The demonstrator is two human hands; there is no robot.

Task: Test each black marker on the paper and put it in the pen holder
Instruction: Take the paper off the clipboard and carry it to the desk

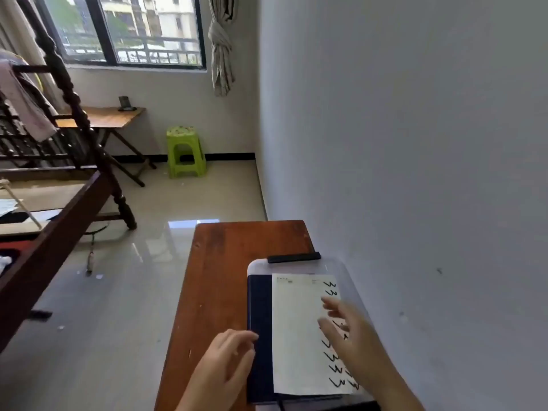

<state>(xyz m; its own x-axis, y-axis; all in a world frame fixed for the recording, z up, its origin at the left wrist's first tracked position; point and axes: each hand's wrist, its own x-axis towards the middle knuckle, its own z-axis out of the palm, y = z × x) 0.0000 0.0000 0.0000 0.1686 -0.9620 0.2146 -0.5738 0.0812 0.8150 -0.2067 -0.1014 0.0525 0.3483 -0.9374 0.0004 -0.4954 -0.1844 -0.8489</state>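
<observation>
Head view, looking down along a narrow reddish wooden bench [225,262] set against a pale wall.

Paper [299,330]: lies on a dark blue pad [259,307], which sits on a translucent clipboard [258,266] with a black clip [293,258] at its 12 o'clock edge. A column of black zigzag marks [330,287] runs down the paper's 3 o'clock margin.

Right hand [353,333]: over the 3 o'clock side of the paper, covering part of the mark column. Fingers spread apart, nothing in them; motion-blurred. Cannot tell whether it touches the sheet.

Left hand [228,360]: at 9 o'clock of the pad, fingertips at the pad's edge. Fingers loosely apart, holding nothing.

No marker or pen holder can be made out in frame.

Room beyond, 10 to 12 o'clock: dark wooden bed frame [74,221], green plastic stool [185,151], folding side table [109,117], window [130,31] with a knotted curtain [221,46].
</observation>
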